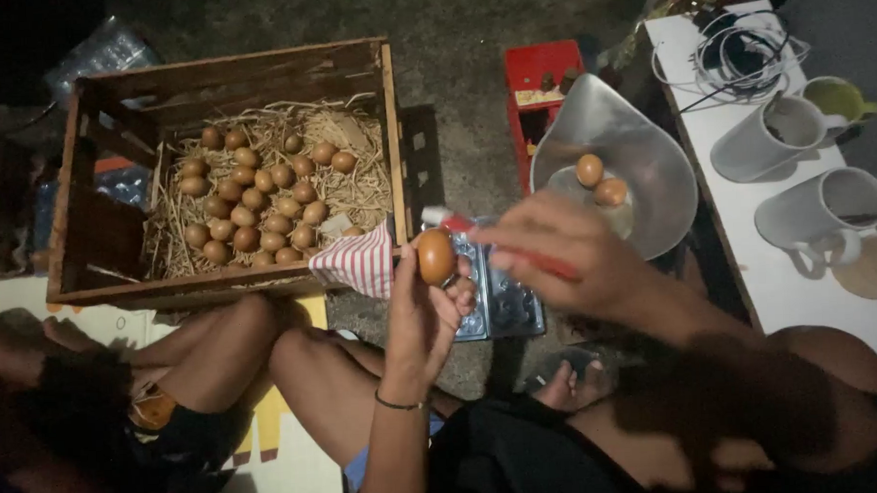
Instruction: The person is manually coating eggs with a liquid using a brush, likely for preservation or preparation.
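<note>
- Brown egg sits pinched in my left hand, fingers closed round it, above the clear egg tray.
- Red marker is gripped in my right hand, beside the egg.
- Wooden crate of eggs stands left.

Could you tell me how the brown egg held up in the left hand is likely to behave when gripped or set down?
The egg is probably fragile, so the left hand pinching it at the fingertips seems wise. Its smooth, rounded shell would likely roll on a flat surface, unlike those nested in the straw of the wooden crate. It looks light for its size.
</note>
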